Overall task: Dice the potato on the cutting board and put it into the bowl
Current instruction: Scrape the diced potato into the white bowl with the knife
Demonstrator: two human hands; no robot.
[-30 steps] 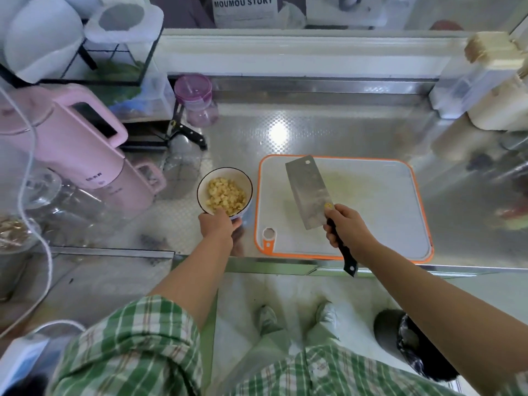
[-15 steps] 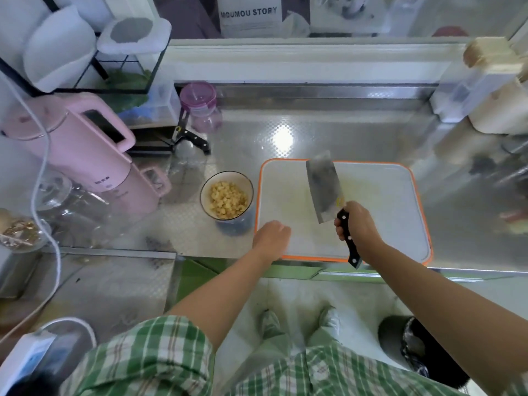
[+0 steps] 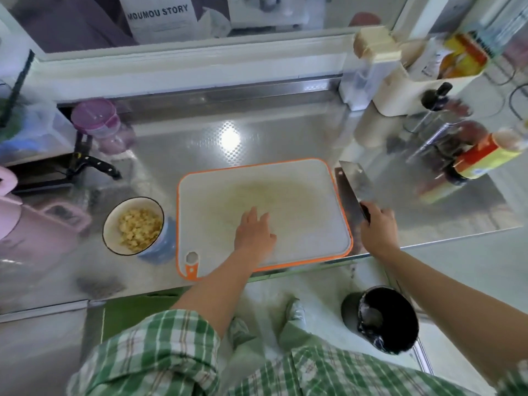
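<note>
A white cutting board (image 3: 300, 181) with an orange rim lies on the steel counter; only a pale yellowish smear shows on it. Left of the board stands a white bowl (image 3: 110, 224) with a dark rim, holding diced potato (image 3: 139, 229). My left hand (image 3: 254, 230) rests flat on the board's near middle, fingers straight. My right hand (image 3: 378, 227) grips the black handle of a cleaver (image 3: 354, 184), whose blade lies just past the board's right edge, over the counter.
A pink kettle (image 3: 31, 224) stands at the far left and a purple-lidded jar (image 3: 97, 121) behind the bowl. Bottles and a white holder (image 3: 414, 90) crowd the back right. A black bin (image 3: 383, 318) sits on the floor below the counter edge.
My left hand let go of the bowl and moved right onto the board. My right hand carried the cleaver off the board to its right side.
</note>
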